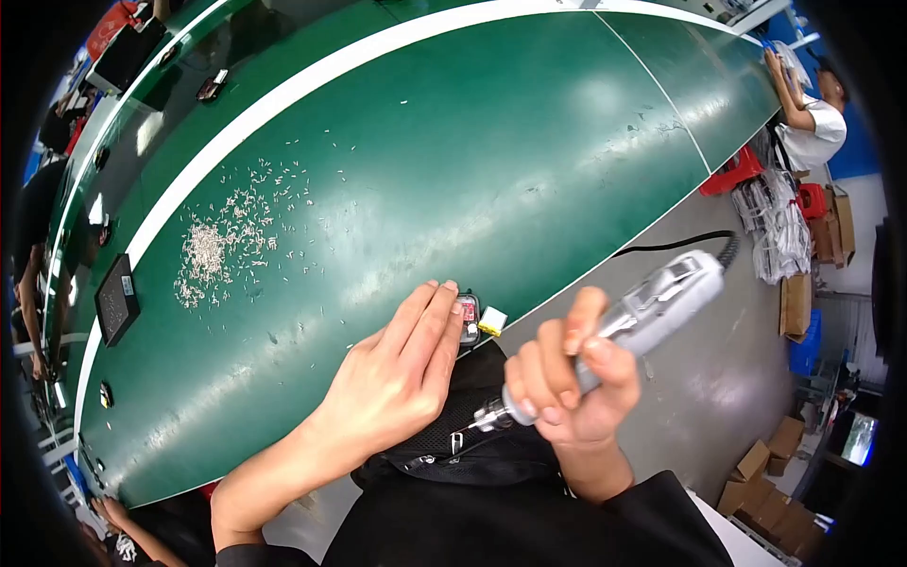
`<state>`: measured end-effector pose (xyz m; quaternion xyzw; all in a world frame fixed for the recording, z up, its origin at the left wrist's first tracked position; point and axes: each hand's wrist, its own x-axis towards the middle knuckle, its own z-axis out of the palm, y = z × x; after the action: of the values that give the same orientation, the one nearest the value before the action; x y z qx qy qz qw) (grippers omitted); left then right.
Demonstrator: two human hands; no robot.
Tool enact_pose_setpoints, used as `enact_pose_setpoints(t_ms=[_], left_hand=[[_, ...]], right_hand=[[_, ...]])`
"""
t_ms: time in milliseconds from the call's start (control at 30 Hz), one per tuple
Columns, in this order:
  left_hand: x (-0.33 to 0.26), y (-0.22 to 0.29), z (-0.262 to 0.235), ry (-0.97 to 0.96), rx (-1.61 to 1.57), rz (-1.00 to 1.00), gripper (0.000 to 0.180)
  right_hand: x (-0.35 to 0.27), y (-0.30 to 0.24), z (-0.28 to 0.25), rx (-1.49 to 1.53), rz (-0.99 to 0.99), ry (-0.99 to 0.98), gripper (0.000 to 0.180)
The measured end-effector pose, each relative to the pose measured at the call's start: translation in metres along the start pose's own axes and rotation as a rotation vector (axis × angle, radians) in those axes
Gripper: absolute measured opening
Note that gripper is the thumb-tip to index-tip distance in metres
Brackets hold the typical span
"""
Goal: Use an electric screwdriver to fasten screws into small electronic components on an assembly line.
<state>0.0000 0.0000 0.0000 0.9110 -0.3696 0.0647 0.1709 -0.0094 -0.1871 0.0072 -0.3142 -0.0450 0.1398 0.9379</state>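
In my right hand (581,378) is a grey-white electric screwdriver (666,293), its cord trailing from the back end. The tool is held off the table, slightly blurred, with its bit pointing down and left over my lap. My left hand (392,378) reaches across the table's near edge, its long fingers straight and close together against a small black electronic device (470,329). The fingers cover part of the device, and the thumb is hidden. A red circuit board shows inside the open casing. Touching its right side lies a small white-and-yellow block (492,321), probably a battery.
Many tiny screw-like pieces (204,249) lie heaped and scattered on the green table (444,161). A black tray (117,300) sits at the left by the white stripe. One person (814,128) is at the far right; others are along the left. Cardboard boxes (770,472) stand on the right.
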Motion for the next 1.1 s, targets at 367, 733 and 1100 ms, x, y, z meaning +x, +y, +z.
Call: enact_pose_setpoints(t_ms=[367,733,1100], left_hand=[[0.006,-0.007,0.015,0.206,-0.009,-0.011,0.029],[0.008,-0.006,0.017,0.257,0.146,0.132,0.029],[0.016,0.017,0.009,0.053,0.142,-0.078,0.036]], right_hand=[[0.006,0.005,0.000,-0.075,0.058,0.016,0.011],[-0.006,0.058,-0.001,-0.125,-0.053,0.334,0.014],[-0.007,0.055,-0.006,-0.016,-0.082,0.307,0.009]])
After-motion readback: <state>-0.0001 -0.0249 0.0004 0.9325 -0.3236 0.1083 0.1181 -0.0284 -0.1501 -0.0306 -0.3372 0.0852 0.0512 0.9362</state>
